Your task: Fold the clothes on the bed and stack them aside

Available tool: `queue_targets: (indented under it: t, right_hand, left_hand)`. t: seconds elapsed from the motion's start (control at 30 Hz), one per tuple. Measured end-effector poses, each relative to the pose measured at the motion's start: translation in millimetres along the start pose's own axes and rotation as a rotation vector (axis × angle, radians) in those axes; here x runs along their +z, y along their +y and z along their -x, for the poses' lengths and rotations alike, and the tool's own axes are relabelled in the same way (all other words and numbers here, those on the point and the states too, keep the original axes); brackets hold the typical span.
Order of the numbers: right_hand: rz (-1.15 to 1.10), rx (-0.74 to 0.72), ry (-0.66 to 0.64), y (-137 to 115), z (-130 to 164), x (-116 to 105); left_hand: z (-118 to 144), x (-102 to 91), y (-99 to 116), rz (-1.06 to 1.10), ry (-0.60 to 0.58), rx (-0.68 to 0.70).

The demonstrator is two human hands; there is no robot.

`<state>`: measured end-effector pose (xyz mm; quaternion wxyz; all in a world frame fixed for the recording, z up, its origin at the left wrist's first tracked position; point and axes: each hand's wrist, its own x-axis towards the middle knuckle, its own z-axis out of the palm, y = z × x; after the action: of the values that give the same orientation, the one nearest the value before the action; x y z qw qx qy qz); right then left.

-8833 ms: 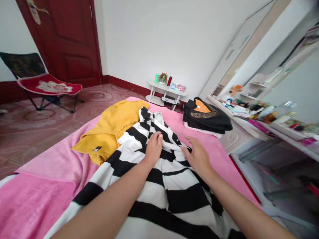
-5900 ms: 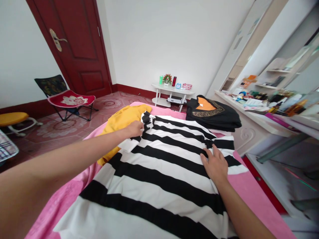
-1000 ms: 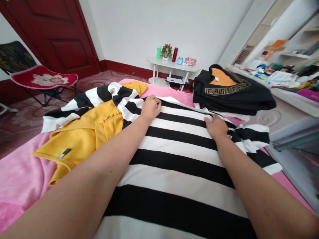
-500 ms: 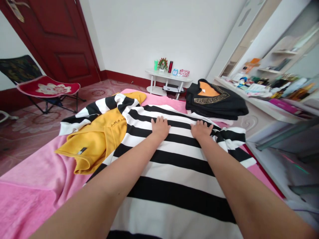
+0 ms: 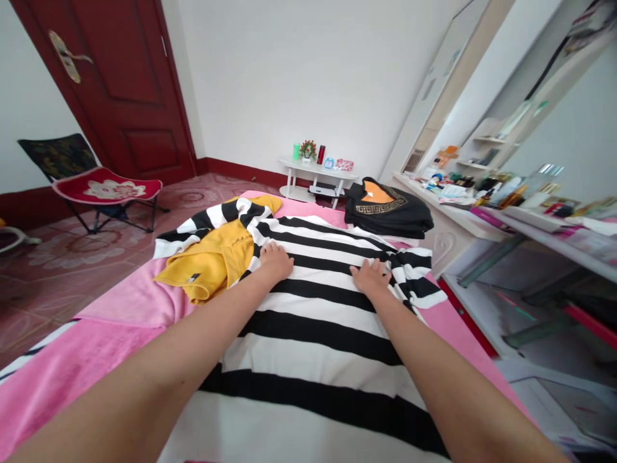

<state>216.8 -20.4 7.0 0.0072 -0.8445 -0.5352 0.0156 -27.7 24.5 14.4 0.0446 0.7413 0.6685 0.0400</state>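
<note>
The black-and-white striped shirt (image 5: 318, 321) lies spread flat on the pink blanket (image 5: 72, 360) of the bed, its long axis running from the near edge away toward the far end, stripes crossing that axis. Both hands rest palm-down on its upper part: the left hand (image 5: 276, 258) near the left shoulder area, the right hand (image 5: 370, 278) toward the right side, each grip released, fingers flat and spread on the cloth, grasping nothing. One striped sleeve (image 5: 202, 225) stretches off to the left, draped over a yellow garment (image 5: 212, 260) that lies crumpled just beside the shirt and partly under that sleeve. The other sleeve (image 5: 417, 283) is bunched at the right edge of the bed, just beyond the right hand.

Past the shirt's far end sits a folded black garment (image 5: 390, 215) with an orange inner collar and gold trim, near the top right corner of the bed. Farther back a small white side table (image 5: 321, 177) stands against the wall, carrying small items. A red folding chair (image 5: 103, 190) stands on the tiled floor at left, before a dark red door (image 5: 116, 90). A cluttered white shelf (image 5: 482, 209) runs along the right.
</note>
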Motion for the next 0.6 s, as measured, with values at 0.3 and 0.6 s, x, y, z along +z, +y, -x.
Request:
queue_targets:
  t: [0.3, 0.6]
  right_hand:
    - [-0.076, -0.129, 0.147, 20.8, 40.2, 17.1]
    - [-0.242, -0.282, 0.241, 48.7, 30.7, 8.4]
  left_hand:
    - [32.7, 22.4, 0.4, 0.069, 0.190, 0.146]
    - [48.5, 24.0, 16.9, 0.091, 0.168, 0.423]
